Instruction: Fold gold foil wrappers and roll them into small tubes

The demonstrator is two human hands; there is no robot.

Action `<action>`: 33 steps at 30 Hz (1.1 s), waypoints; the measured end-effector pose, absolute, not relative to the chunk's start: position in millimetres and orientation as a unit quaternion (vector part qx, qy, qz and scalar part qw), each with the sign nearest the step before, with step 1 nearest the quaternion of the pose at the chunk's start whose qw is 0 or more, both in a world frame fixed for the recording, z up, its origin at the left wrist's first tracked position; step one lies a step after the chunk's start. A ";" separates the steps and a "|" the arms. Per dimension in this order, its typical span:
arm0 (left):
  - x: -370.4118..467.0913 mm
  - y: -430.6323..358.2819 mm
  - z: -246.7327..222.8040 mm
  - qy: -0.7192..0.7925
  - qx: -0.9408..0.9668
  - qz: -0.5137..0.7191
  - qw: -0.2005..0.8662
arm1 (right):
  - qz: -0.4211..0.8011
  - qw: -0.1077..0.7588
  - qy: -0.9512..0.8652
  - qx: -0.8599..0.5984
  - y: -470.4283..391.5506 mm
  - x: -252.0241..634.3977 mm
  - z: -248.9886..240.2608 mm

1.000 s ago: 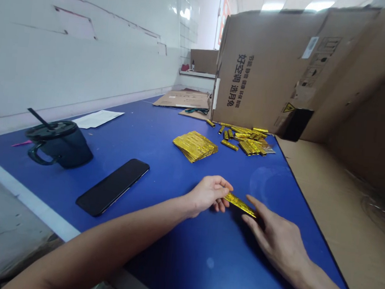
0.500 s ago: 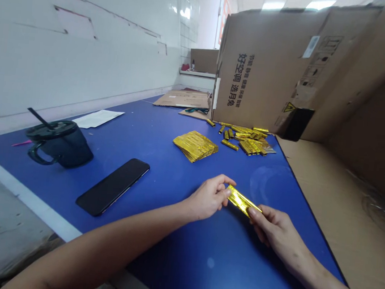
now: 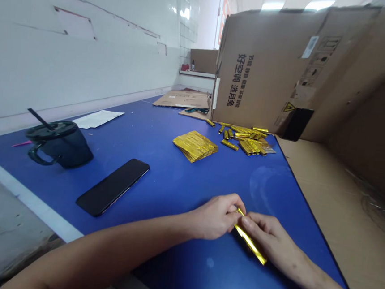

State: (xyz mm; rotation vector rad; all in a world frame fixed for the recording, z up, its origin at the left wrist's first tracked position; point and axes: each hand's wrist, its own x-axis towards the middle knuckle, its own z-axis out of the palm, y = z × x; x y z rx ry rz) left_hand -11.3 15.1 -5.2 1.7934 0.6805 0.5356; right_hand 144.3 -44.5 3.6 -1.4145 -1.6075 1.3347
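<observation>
A narrow gold foil strip (image 3: 251, 244) slants over the blue table (image 3: 171, 192), its lower end sticking out below my hands. My left hand (image 3: 218, 215) pinches its upper end. Fingers and thumb of my right hand (image 3: 267, 232) close on the same strip right beside the left fingertips, and the two hands nearly touch. Beyond them lies a fanned stack of flat gold foil pieces (image 3: 195, 145). Farther right, several small gold rolls (image 3: 251, 146) are heaped by the cardboard box.
A black phone (image 3: 113, 187) and a dark mug with a straw (image 3: 66, 144) are on the left. White paper (image 3: 98, 119) lies behind them. The large cardboard box (image 3: 266, 70) stands at the back right, and flat cardboard (image 3: 183, 99) rests at the far end.
Both hands have come together, the left moving right and down. The foil looked wide and flat between them before; now it appears narrower, with its lower end extending past the right hand.
</observation>
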 end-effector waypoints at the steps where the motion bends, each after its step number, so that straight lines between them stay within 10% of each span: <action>1: -10.9 12.1 -5.3 0.288 0.759 0.220 0.540 | 0.517 0.298 -0.607 -0.524 -45.3 143.3 3.2; 33: -9.3 33.5 -8.9 0.365 0.661 0.326 0.569 | 0.432 0.360 -0.588 -0.581 -35.6 159.1 -0.4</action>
